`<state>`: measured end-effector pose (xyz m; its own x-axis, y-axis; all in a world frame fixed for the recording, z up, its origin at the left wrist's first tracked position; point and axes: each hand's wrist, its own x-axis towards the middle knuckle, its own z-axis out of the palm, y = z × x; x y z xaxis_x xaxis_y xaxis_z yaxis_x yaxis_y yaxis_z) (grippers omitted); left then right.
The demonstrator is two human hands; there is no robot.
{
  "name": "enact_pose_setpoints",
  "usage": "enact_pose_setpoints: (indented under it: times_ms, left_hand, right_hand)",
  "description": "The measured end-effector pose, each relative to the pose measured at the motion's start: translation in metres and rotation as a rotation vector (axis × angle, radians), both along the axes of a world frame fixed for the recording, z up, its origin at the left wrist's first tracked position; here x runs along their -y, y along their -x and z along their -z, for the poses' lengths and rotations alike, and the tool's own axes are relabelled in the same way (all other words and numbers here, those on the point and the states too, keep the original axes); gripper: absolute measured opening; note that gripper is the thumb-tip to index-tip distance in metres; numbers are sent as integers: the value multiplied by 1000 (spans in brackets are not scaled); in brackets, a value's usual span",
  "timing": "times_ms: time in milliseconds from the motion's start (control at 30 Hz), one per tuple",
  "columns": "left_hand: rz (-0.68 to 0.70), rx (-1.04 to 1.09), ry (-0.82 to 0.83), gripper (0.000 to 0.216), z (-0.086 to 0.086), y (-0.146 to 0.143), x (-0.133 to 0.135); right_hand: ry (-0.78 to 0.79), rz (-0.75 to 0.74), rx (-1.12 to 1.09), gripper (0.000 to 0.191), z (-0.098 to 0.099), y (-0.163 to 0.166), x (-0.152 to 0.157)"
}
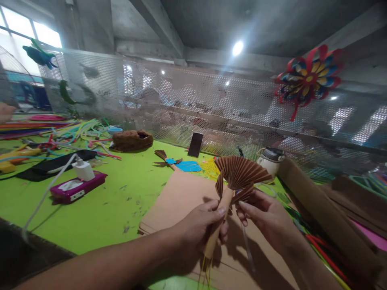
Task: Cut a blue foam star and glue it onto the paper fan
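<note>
My left hand [208, 223] is wrapped round a rolled brown paper tube [215, 238], held tilted over the table. A pleated brown paper fan [242, 171] spreads from the tube's upper end, with smaller folded pieces at its sides. Thin yellow strands [206, 270] hang out of the lower end. My right hand [266, 215] pinches the small pleated piece [244, 194] on the right side of the tube; its fingertips are partly hidden. A clear thin stick [249, 249] hangs below that hand. Under both hands lie brown paper sheets [175, 197].
Behind the sheets are a similar paper figure [171, 161], blue paper [189, 166], a phone [195, 145] and yellow shreds [210, 167]. A purple power strip [78, 188] with a white charger [83, 169] sits left. A lidded jar [270, 163] and cardboard [326, 213] stand right. A perforated screen [193, 104] closes the back.
</note>
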<state>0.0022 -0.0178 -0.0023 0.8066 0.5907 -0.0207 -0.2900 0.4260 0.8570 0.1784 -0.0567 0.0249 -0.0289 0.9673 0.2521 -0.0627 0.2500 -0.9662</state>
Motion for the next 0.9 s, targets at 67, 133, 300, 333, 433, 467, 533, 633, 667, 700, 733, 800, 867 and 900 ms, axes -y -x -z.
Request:
enact_pose_setpoints:
  times_ms: [67,133,300,333,433,467,533,633,667,700,733,800,867,900]
  left_hand:
    - [4,21,-6,14,0,0,0]
    - [18,43,1,14,0,1,0]
    - [64,89,47,16,0,1,0]
    - [73,98,51,17,0,1,0]
    - [88,117,51,16,0,1,0]
    - [93,119,48,16,0,1,0]
    - [109,116,46,16,-1,1,0]
    - [115,113,67,16,-3,2,0]
    - [113,112,77,16,-3,2,0]
    - [114,111,84,16,-3,2,0]
    - [113,116,88,16,-3,2,0]
    - [113,130,90,15,-3,1,1]
    - [123,139,91,13,-2,1,0]
    - [129,138,94,13,-2,1,0]
  right_hand:
    - [9,19,5,12,1,1,0]
    - [2,24,18,12,3,3,-1]
    - [-5,52,8,12,12,9,-3]
    - [-11,65,-3,12,14,10,-3]
    - [-21,99,-55,13,16,14,-4]
    - [-19,104,-73,13,16,15,-4]
    - [-18,109,-93,13,16,16,-4]
    - [-40,120,-60,12,17,15,-4]
    - [-55,128,-41,12,17,15,-4]
    - [-76,140,-21,12,17,14,-4]
    - [-100,152,3,11,17,13,-4]
    - [-161,183,52,8,18,12,-4]
    - [-204,197,104,5,20,9,-4]
    - [-209,193,126,3,20,8,-4]
